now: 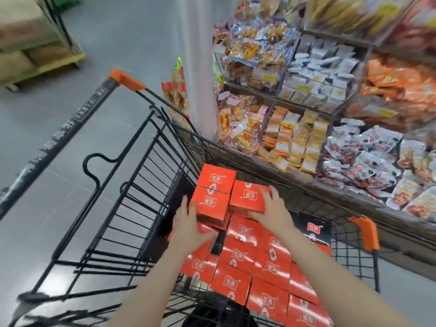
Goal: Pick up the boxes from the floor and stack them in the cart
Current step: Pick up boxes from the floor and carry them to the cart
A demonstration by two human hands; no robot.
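Observation:
A black wire cart (132, 185) with orange corners holds several red boxes (238, 256) laid in rows. On top of them stands a taller stack of red boxes (215, 182) at the far end. My left hand (188, 223) presses flat against the near side of that stack, on its front box (210, 205). My right hand (271, 208) grips a single red box (247, 195) beside the stack, fingers over its top right edge and thumb under it. No boxes on the floor are in view.
Shelves of bagged snacks (318, 102) run along the cart's right side, touching its rim. A white pillar (200, 67) stands behind the cart. A yellow flat trolley with cartons (35, 50) sits at the far left on the grey floor (59, 185).

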